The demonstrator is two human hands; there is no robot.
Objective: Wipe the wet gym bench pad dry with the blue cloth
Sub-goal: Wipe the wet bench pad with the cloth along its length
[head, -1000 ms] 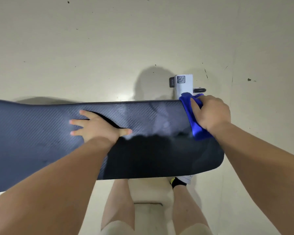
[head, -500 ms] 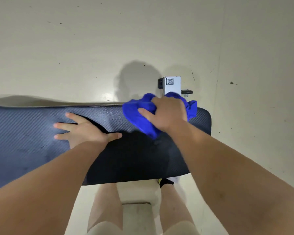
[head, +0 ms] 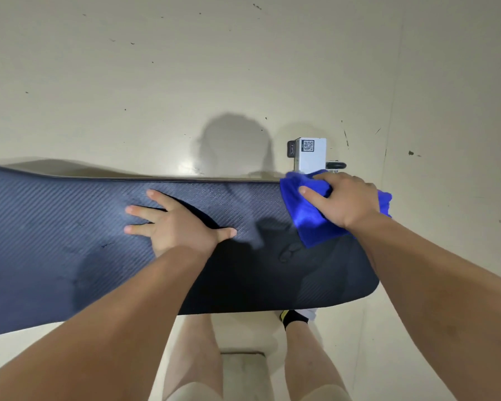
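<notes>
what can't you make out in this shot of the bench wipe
Head view only:
- bench pad: left end cut off by the frame edge.
- Pad beneath the blue cloth and right hand: covered.
- QR label on the white post: too small to read.
- Near pad edge: in shadow.

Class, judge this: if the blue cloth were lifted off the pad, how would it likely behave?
The blue cloth would probably flop: it bunches in folds under the right hand. It looks light and drapes over the bench pad's end.

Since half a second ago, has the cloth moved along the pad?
Yes. The cloth, gripped in the right hand, went right, back to the pad's rounded end, below the white frame post. Before, it sat left of that post.
</notes>
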